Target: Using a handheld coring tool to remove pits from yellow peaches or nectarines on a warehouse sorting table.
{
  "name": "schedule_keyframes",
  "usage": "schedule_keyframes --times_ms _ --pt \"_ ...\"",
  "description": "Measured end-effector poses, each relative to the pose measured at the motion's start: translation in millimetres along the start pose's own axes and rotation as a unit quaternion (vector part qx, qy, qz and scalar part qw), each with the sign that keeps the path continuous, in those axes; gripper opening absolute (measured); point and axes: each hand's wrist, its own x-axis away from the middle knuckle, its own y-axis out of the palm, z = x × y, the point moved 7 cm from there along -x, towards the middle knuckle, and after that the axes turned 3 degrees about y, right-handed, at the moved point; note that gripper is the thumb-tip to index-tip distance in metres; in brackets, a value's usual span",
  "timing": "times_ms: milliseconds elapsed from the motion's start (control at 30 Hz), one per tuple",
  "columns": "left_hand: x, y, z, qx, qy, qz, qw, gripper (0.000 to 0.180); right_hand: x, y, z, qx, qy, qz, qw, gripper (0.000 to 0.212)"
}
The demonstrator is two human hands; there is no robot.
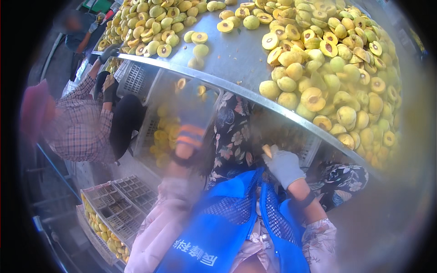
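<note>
My left hand (195, 107), gloved with an orange cuff (190, 135), is over a crate (148, 119) with yellow fruit halves (161, 142) in it. Motion smears its fingers. Beside the fingertips show two halves of yellow stone fruit, one half (181, 83) on the left and another half (201, 90) on the right; whether the hand touches them is unclear. Near my lap, below the table edge, my right hand (284, 167) in a pale grey glove is closed round a small tan stick-like piece (267, 151). Most of that piece is hidden by the fingers.
A metal table (232, 59) with a raised rim bears heaps of whole and halved stone fruit (346, 86). At left, a co-worker in a checked shirt (82, 129) sits close by. Stacked crates (120, 200) stand at lower left; another person (77, 34) is at far left.
</note>
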Motion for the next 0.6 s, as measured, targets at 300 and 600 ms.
schedule_keyframes --times_ms 300,600 --pt "-88 151 161 0.112 0.108 -0.164 0.974 0.044 17 -5 8 -0.033 0.005 0.039 0.999 0.04" --pt "-11 137 101 0.863 -0.331 -0.208 0.319 0.059 4 -89 -8 -0.065 -0.018 0.208 0.976 0.034"
